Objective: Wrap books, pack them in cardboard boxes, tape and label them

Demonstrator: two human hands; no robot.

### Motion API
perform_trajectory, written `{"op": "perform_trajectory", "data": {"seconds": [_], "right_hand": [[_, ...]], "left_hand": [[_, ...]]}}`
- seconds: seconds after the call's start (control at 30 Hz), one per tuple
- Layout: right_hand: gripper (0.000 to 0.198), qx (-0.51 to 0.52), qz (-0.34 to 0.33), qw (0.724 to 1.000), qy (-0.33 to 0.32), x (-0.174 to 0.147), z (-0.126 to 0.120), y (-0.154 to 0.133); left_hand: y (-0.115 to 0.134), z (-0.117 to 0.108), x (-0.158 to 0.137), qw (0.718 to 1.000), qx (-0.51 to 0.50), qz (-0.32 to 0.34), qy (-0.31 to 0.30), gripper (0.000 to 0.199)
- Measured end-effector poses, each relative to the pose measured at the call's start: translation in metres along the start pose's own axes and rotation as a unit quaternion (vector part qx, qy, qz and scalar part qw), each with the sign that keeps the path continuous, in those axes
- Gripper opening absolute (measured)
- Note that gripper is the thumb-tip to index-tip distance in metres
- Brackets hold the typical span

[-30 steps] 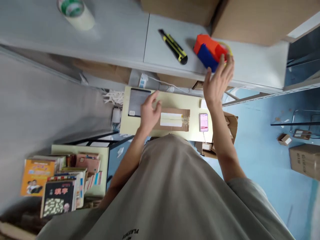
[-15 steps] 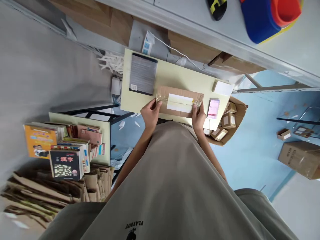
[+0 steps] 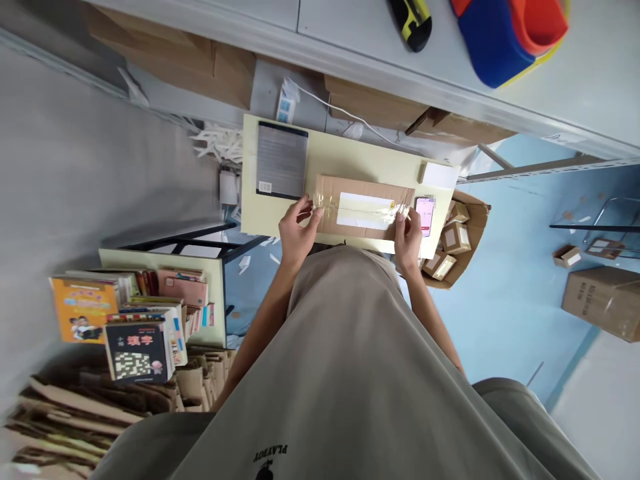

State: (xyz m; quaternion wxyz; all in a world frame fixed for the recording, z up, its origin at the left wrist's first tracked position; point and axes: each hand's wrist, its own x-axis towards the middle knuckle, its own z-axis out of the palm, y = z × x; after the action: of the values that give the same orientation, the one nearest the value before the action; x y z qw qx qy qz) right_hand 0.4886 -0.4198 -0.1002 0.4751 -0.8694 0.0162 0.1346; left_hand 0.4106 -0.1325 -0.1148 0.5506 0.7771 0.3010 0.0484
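A flat brown cardboard parcel (image 3: 365,208) with a white label and clear tape lies on a pale yellow table (image 3: 345,160). My left hand (image 3: 296,230) grips the parcel's left end. My right hand (image 3: 407,233) holds its right end, fingers on the tape. A dark grey book (image 3: 281,160) lies on the table to the left of the parcel. A phone (image 3: 425,215) with a pink screen sits just right of my right hand.
A grey shelf (image 3: 350,40) above carries a yellow-black utility knife (image 3: 413,21) and a blue-orange tape dispenser (image 3: 510,33). Stacked books (image 3: 135,320) stand lower left. A carton of small boxes (image 3: 457,233) sits right of the table. More cardboard boxes (image 3: 600,307) rest on the blue floor.
My right hand came down from the tape dispenser on the shelf to the parcel's right end. My left hand closed on its left end. The view tilted downward.
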Motion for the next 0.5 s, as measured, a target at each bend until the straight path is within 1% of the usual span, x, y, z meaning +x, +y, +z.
{"op": "perform_trajectory", "data": {"seconds": [0.07,0.13,0.17,0.23,0.3,0.33,0.43,0.5], "right_hand": [[0.062,0.009,-0.025,0.999,0.042,-0.002,-0.008,-0.005],[0.052,0.009,-0.044,0.997,0.065,-0.004,-0.012,-0.002],[0.048,0.014,-0.046,0.997,0.066,-0.004,-0.013,0.003],[0.045,0.038,-0.031,0.997,0.052,-0.005,-0.008,0.02],[0.046,0.07,-0.002,0.997,0.024,-0.005,0.003,0.042],[0.046,0.078,0.016,0.997,0.009,-0.006,0.01,0.054],[0.039,0.081,0.075,0.993,-0.036,-0.004,0.028,0.082],[0.031,0.073,0.109,0.99,-0.055,0.003,0.033,0.094]], "left_hand": [[0.009,-0.01,0.005,0.998,0.02,0.051,-0.018,0.059],[0.012,-0.016,0.011,0.995,0.042,0.082,-0.028,0.052],[0.009,-0.017,0.014,0.994,0.052,0.089,-0.031,0.051],[-0.004,-0.014,0.02,0.993,0.057,0.087,-0.046,0.05],[-0.026,-0.005,0.025,0.995,0.042,0.062,-0.072,0.049],[-0.039,0.001,0.027,0.995,0.032,0.04,-0.085,0.049],[-0.075,0.014,0.032,0.99,0.035,-0.056,-0.125,0.046],[-0.092,0.018,0.038,0.982,0.06,-0.11,-0.145,0.036]]}}
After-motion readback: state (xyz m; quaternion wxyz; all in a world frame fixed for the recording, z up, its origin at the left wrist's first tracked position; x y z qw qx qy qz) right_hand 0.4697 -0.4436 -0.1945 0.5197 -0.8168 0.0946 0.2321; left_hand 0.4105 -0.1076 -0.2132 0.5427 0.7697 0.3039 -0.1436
